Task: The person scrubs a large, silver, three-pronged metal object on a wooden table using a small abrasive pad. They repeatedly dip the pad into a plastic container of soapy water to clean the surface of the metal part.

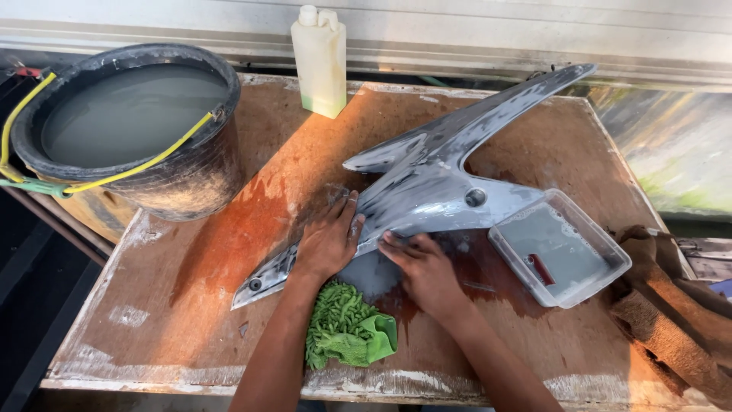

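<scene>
A person is working at a wet, paint-stained wooden surface (183, 305), seen from above through a head-worn camera. A long, grey, angular plastic body panel (435, 183) is lying flat across the middle of the surface, its narrow tip pointing toward the far right corner. The left hand (329, 243) is pressing down on the panel's lower left part, palm flat and fingers spread, steadying it. The right hand (424, 273) is resting against the panel's near edge with its fingers curled together on the wet surface; whether it is pinching a small sanding sheet or anything else underneath cannot be told. A crumpled green cloth (347, 328) is lying just beside both wrists, near the front edge. A shallow clear tray (559, 248) holding cloudy water is sitting to the right, touching the panel's edge. A large black bucket (137, 130) of murky water with a yellow handle is standing at the far left, and a pale plastic bottle (319, 59) is standing upright at the back. Brown rags (663, 305) are heaped at the right edge. To do this rubbing well, the steadying palm should probably be keeping firm pressure so the slippery panel is not sliding, while the working fingers are staying flat along the edge and kept wet.
</scene>
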